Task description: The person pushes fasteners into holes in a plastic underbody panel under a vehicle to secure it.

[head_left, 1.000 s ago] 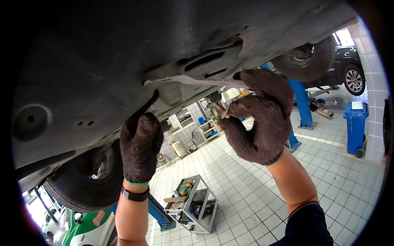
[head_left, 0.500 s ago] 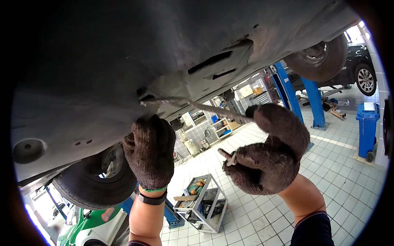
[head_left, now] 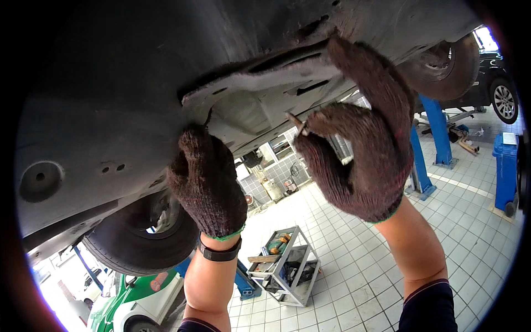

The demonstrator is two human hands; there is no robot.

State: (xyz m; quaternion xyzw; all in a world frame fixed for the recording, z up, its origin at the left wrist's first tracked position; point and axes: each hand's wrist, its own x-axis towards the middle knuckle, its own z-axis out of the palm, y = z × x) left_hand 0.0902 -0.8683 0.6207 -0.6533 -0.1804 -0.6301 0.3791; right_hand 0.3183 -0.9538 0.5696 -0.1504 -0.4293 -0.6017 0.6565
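Overhead is the dark underbody cover (head_left: 110,116) of a raised car, with a grey-edged flap (head_left: 243,83) beside slotted openings. My right hand (head_left: 370,144), in a dark knitted glove, pinches a small bolt (head_left: 297,122) between thumb and a finger. Its upper fingers reach the flap's right end and press against it. My left hand (head_left: 207,182), gloved alike with a black band at the wrist, is raised to the cover left of the flap. Its fingers are curled closed at the cover's edge; what they hold is hidden.
A grey tool cart (head_left: 285,265) with tools stands on the tiled floor below. Car wheels (head_left: 141,235) hang at lower left and upper right. Blue lift posts (head_left: 437,130) and a blue bin (head_left: 506,171) are at the right. A green-and-white car (head_left: 135,304) is at lower left.
My right hand has moved up, its fingers raising the drooping flap closer to the underbody. The bolt stays in its pinch. My left hand has shifted slightly right and stays closed.
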